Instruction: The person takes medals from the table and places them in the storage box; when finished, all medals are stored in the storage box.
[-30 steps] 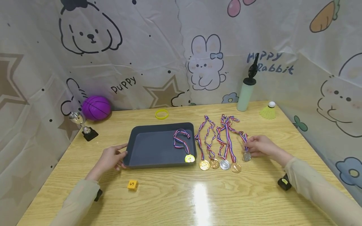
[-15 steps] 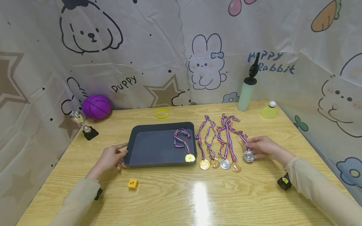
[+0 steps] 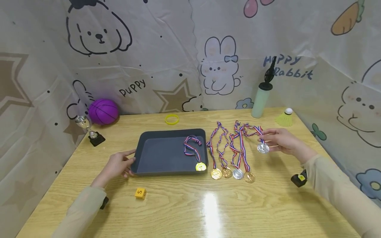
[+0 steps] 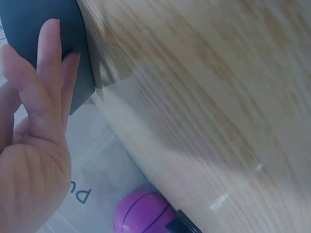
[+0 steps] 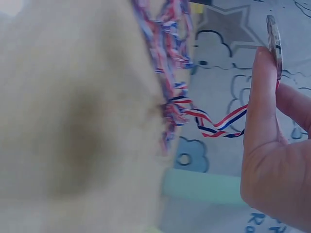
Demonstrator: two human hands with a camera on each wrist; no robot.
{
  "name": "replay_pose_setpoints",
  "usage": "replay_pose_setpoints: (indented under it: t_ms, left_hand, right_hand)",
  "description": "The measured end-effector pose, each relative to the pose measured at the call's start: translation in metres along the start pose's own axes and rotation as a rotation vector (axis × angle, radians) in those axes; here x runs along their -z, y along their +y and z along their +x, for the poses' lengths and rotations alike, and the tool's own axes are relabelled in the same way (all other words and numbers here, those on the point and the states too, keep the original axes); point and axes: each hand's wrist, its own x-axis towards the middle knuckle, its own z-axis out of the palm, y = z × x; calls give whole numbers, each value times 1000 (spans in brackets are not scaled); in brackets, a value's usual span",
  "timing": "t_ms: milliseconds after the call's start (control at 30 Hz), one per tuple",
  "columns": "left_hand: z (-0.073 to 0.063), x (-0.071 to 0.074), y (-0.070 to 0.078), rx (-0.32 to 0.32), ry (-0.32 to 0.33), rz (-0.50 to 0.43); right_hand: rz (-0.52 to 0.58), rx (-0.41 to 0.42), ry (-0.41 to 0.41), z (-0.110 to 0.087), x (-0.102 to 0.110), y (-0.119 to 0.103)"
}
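My left hand [image 3: 117, 164] is at the left end of a dark grey tray [image 3: 168, 172], its fairly straight fingers touching the end wall. The left wrist view shows those fingers lying against the tray's outer side [image 4: 80, 29]. My right hand [image 3: 282, 142] pinches a silver medal [image 3: 263, 148] by its red, white and blue ribbon, just above the disc. The medal is raised off the table, and its ribbon [image 5: 218, 128] trails left to the other ribbons. One gold medal [image 3: 200, 166] lies inside the tray at its right end.
Several more medals [image 3: 238, 174] lie in a row right of the tray. An orange letter cube [image 3: 140, 193] sits in front. Behind are a small trophy [image 3: 93, 135], purple ball [image 3: 104, 111], yellow band [image 3: 172, 119], green hand pump [image 3: 260, 102] and shuttlecock [image 3: 284, 119].
My right hand has lifted the silver medal and carried it slightly toward the back, drawing its ribbon up off the table. The left hand and tray have stayed in place.
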Motion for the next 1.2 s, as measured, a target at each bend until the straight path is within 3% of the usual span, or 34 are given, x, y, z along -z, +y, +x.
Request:
replay_pose_setpoints:
  t_ms: [433,767,1000,1200]
  left_hand:
    - [1,0,-1,-2,-4,0]
    - [-1,0,2,0,-3,7]
    - [0,0,3,-3,-1,1]
    - [0,0,5,6,-1,10]
  right_hand:
    - [30,132,46,-4,1,-58]
    - [73,184,45,-14,0,-92]
    - [-66,224,80,-18,-17,-123]
    - [-151,253,60,-16,-49,-155]
